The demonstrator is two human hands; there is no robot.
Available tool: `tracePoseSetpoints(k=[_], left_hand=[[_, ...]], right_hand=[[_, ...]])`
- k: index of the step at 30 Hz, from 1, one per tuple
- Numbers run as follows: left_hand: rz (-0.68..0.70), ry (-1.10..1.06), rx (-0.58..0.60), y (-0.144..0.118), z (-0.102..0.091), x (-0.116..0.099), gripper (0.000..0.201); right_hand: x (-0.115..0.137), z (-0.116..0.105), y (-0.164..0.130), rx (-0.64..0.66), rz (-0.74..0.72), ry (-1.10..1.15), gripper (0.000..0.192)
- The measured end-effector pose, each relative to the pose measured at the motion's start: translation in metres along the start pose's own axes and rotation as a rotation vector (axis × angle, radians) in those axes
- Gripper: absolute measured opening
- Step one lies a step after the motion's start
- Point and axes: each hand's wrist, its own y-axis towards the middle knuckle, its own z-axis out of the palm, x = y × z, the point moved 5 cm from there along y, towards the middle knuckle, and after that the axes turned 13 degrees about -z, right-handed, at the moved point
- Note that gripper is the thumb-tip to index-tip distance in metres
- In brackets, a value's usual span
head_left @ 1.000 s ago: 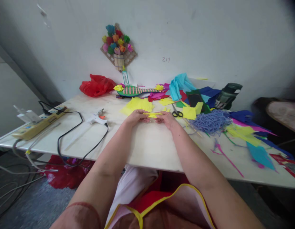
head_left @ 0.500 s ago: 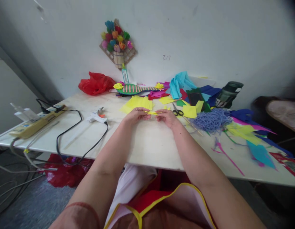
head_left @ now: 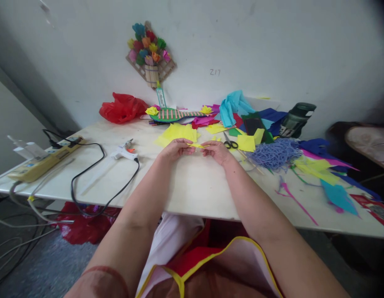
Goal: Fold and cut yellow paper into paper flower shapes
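Observation:
Between my two hands a narrow strip of yellow paper (head_left: 198, 145) is stretched level, just above the white table (head_left: 201, 186). My left hand (head_left: 178, 150) pinches its left end, and my right hand (head_left: 217, 151) pinches the right end. How the paper is folded is too small to make out. Behind my left hand lie larger yellow sheets (head_left: 179, 133). Black-handled scissors (head_left: 231, 144) rest just beyond my right hand, close to a yellow square (head_left: 246, 142).
A white glue gun (head_left: 123, 153) and its black cord lie left, near a power strip (head_left: 46, 161). Right are a pile of purple shredded paper (head_left: 274, 155), coloured scraps and a dark green bottle (head_left: 297, 120). A red plastic bag (head_left: 122, 108) sits at the back.
Both hands keep hold of the yellow paper strip, almost in the same place. The whole view has shifted slightly; nothing on the table has visibly moved.

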Motion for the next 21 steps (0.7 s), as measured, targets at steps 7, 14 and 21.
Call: tracePoseSetpoints(k=[7,14,21], left_hand=[[0.007,0.004,0.01,0.0002,-0.0001,-0.0019,0.016],[0.006,0.052,-0.021,0.0046,-0.0037,-0.0031,0.018],[-0.002,0.1,-0.038,0.0008,-0.0037,-0.0029,0.021]], right_hand=[[0.0014,0.0002,-0.0004,0.036,-0.015,-0.003,0.019],[-0.0008,0.0003,0.0011,0.027,0.007,-0.015,0.024],[-0.0037,-0.0001,0.0002,-0.008,0.029,-0.104,0.018]])
